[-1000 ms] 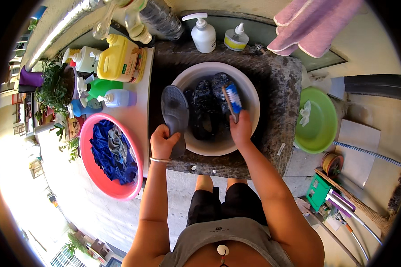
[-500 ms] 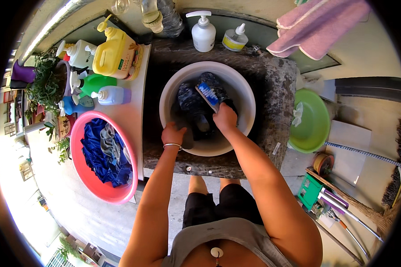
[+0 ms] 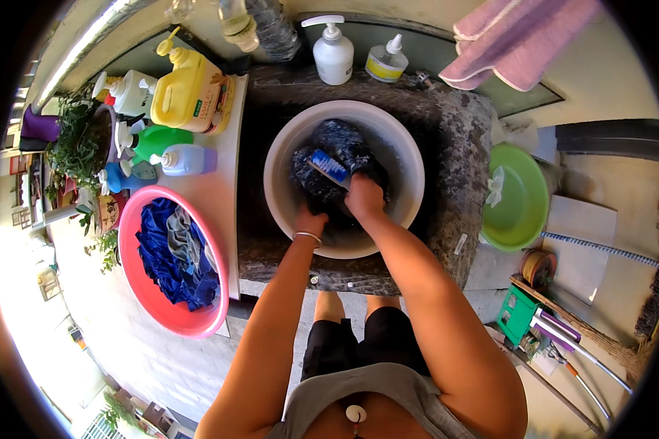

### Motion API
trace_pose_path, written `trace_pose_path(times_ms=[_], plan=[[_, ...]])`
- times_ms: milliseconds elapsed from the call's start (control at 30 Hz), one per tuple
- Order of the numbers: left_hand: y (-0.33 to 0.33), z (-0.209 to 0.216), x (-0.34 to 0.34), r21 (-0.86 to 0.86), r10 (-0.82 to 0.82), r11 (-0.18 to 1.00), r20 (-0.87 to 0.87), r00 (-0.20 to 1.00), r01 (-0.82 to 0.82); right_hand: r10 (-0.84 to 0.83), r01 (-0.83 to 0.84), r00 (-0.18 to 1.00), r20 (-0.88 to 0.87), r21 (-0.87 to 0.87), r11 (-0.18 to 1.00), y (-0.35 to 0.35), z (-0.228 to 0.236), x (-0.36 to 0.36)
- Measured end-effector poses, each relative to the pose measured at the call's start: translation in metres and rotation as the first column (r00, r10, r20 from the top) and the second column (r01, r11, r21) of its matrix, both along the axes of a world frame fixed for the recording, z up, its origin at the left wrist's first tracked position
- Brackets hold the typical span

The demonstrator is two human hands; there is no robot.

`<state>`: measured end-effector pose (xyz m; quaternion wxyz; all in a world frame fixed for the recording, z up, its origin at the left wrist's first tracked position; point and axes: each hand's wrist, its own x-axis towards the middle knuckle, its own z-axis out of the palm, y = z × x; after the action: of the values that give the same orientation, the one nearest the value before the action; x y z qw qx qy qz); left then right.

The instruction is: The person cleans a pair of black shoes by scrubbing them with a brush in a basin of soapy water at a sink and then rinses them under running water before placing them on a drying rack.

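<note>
A light grey basin (image 3: 271,175) holds water and a dark, mottled wet cloth (image 3: 340,139). My right hand (image 3: 365,197) is closed round the handle of a scrubbing brush (image 3: 329,167), whose blue and white bristles face up above the cloth. My left hand (image 3: 311,221) reaches inside the near left rim, against the dark cloth. Its fingers are hidden by the water and cloth, so their grip does not show.
The basin stands on a dark stone slab (image 3: 447,197). To the left are a pink tub (image 3: 212,322) of blue and grey clothes and several bottles, including a yellow jug (image 3: 187,88). A white pump bottle (image 3: 333,55) stands behind. A green basin (image 3: 520,197) is at right.
My left hand has moved right and deeper into the basin, to the cloth. The brush has shifted left and nearer, its bristle end swinging left. The cloth has bunched up.
</note>
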<state>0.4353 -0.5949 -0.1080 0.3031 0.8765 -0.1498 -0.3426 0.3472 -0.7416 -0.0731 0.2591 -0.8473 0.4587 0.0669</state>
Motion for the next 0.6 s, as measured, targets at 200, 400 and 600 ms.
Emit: trace_pose_path(times_ms=[200,400,600], plan=[[0.015,-0.018,0.031,-0.078,0.392,0.817,-0.652,0.649,-0.571,-0.060,0.067,0.989,0.136,-0.043,0.997,-0.031,0.077,-0.033],[0.005,-0.003,0.019,-0.035,0.357,0.898,-0.525,0.773,-0.438,-0.256,0.288,0.931,0.261,-0.090,0.954,-0.086,0.161,-0.091],[0.007,-0.005,0.020,-0.018,0.285,0.942,-0.487,0.826,-0.336,-0.255,0.279,0.960,0.115,-0.326,0.903,-0.175,0.152,-0.162]])
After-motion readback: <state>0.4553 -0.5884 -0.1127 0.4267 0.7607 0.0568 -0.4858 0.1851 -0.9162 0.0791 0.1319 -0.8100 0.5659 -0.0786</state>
